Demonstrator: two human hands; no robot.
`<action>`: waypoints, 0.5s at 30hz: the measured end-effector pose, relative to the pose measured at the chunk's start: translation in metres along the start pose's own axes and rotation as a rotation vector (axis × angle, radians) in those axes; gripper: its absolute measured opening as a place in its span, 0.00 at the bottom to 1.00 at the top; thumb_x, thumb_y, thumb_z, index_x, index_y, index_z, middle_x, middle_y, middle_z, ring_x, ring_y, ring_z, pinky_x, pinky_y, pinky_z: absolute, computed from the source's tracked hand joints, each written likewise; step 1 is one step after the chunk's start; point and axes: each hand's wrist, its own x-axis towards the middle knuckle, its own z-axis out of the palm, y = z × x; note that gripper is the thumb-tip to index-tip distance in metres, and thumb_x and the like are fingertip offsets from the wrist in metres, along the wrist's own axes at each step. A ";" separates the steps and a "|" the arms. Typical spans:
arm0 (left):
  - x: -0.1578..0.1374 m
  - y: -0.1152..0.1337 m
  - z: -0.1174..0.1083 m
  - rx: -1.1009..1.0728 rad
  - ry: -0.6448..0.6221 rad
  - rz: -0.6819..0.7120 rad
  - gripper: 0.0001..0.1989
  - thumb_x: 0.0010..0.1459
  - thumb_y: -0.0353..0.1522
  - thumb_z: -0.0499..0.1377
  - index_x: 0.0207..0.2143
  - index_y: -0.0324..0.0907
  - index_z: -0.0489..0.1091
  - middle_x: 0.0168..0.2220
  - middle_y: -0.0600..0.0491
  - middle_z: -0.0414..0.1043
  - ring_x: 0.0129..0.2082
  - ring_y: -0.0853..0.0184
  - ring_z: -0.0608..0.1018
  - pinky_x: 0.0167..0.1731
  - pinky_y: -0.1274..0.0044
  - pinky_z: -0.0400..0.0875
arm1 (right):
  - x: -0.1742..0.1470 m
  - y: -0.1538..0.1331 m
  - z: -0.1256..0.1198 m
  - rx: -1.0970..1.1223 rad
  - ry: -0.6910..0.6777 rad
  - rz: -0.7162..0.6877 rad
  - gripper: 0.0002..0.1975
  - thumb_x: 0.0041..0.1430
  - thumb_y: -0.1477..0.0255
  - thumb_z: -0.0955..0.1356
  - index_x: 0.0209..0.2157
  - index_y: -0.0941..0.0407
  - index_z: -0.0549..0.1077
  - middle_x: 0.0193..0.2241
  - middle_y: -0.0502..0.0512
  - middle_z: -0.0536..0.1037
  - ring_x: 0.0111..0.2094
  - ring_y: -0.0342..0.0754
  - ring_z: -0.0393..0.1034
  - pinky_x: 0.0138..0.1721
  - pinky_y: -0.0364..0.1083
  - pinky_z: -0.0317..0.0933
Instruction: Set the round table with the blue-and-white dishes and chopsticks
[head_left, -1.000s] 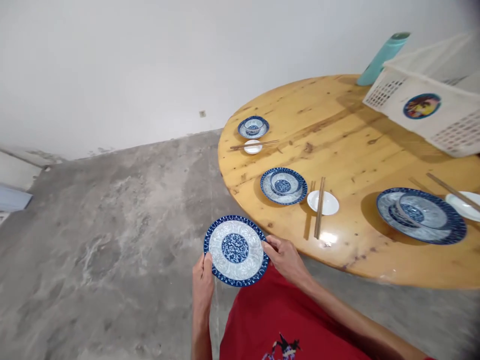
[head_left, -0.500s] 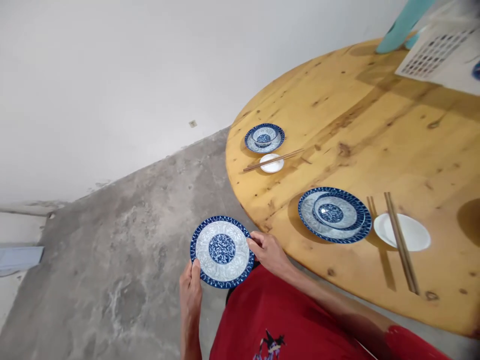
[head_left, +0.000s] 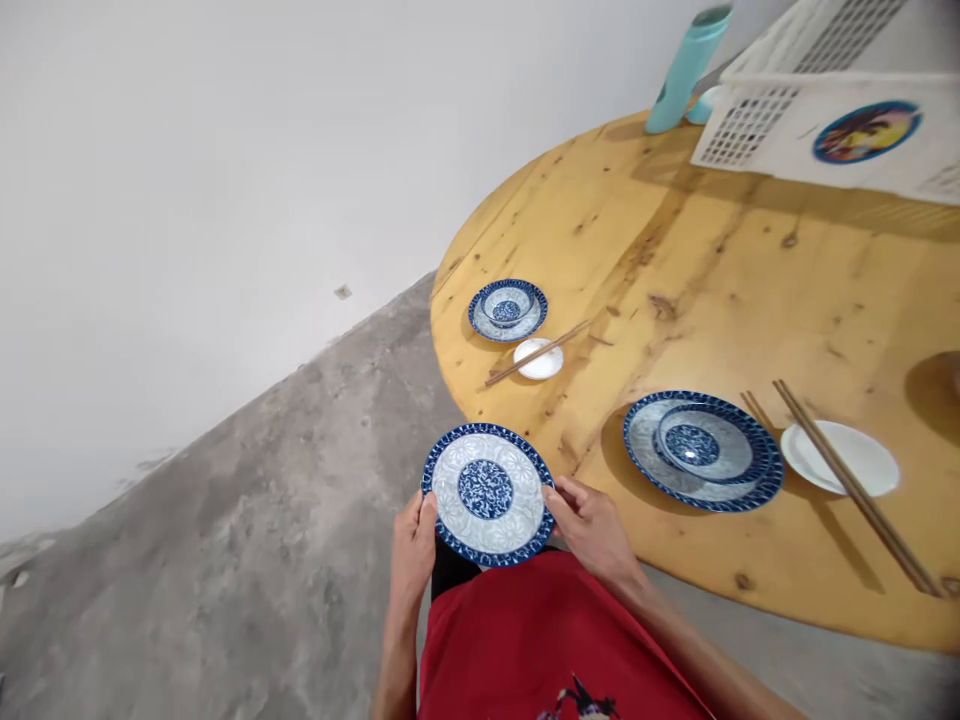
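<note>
A blue-and-white patterned plate [head_left: 486, 492] is held in front of my body, over the floor beside the table's edge. My left hand [head_left: 415, 545] grips its left rim, thumb on top. On the opposite rim, my right hand [head_left: 589, 525] pinches it, close to the wooden table [head_left: 675, 290]. To the right on the table, a matching bowl [head_left: 705, 445] rests on a larger plate [head_left: 645, 465]. Next to these, a pair of chopsticks [head_left: 855, 490] lies across a small white dish [head_left: 874, 455].
Farther along the table edge stand another bowl [head_left: 507, 304] on a plate [head_left: 511, 333], and chopsticks [head_left: 555, 344] across a white dish [head_left: 544, 366]. A white basket [head_left: 780, 130] and a turquoise bottle [head_left: 686, 75] stand at the back. A white wall [head_left: 225, 180] borders the concrete floor [head_left: 262, 540].
The view has swung right, bringing more of the basket and bottle into sight. Both hands still hold the plate, which now sits a little to the right in view.
</note>
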 end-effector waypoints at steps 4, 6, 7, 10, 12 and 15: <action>0.053 -0.008 -0.030 -0.026 -0.085 0.071 0.26 0.62 0.54 0.53 0.29 0.40 0.69 0.28 0.53 0.69 0.31 0.67 0.68 0.33 0.78 0.65 | 0.027 -0.008 0.045 0.031 0.119 0.024 0.21 0.54 0.50 0.65 0.20 0.52 0.60 0.16 0.47 0.60 0.19 0.44 0.58 0.20 0.43 0.56; 0.081 -0.012 -0.054 -0.024 -0.110 0.100 0.25 0.63 0.53 0.53 0.29 0.40 0.69 0.28 0.53 0.69 0.31 0.67 0.67 0.34 0.78 0.65 | 0.045 -0.018 0.074 0.027 0.152 0.012 0.21 0.54 0.50 0.65 0.21 0.52 0.60 0.16 0.47 0.60 0.19 0.45 0.58 0.20 0.43 0.56; 0.095 -0.014 -0.067 -0.016 -0.114 0.112 0.25 0.63 0.52 0.53 0.29 0.41 0.69 0.28 0.54 0.69 0.31 0.67 0.67 0.33 0.78 0.65 | 0.053 -0.025 0.089 0.030 0.160 0.005 0.21 0.54 0.50 0.64 0.21 0.52 0.61 0.16 0.47 0.60 0.19 0.44 0.58 0.20 0.43 0.57; 0.138 -0.016 -0.111 0.026 -0.108 0.142 0.23 0.63 0.51 0.54 0.28 0.41 0.69 0.27 0.54 0.68 0.30 0.68 0.66 0.32 0.79 0.63 | 0.077 -0.049 0.136 0.055 0.165 -0.017 0.20 0.54 0.51 0.64 0.21 0.52 0.61 0.17 0.47 0.60 0.19 0.44 0.58 0.20 0.43 0.57; 0.165 -0.017 -0.138 0.047 -0.099 0.155 0.23 0.63 0.51 0.54 0.27 0.42 0.67 0.26 0.55 0.67 0.28 0.68 0.65 0.31 0.79 0.62 | 0.091 -0.065 0.164 0.054 0.163 -0.030 0.20 0.55 0.53 0.64 0.21 0.52 0.60 0.17 0.46 0.59 0.19 0.44 0.59 0.21 0.43 0.57; 0.204 -0.014 -0.165 0.065 -0.097 0.178 0.23 0.62 0.52 0.54 0.26 0.43 0.65 0.25 0.55 0.65 0.28 0.68 0.65 0.30 0.78 0.61 | 0.107 -0.084 0.197 0.062 0.190 -0.021 0.19 0.56 0.53 0.64 0.21 0.52 0.60 0.17 0.46 0.60 0.19 0.43 0.59 0.21 0.43 0.56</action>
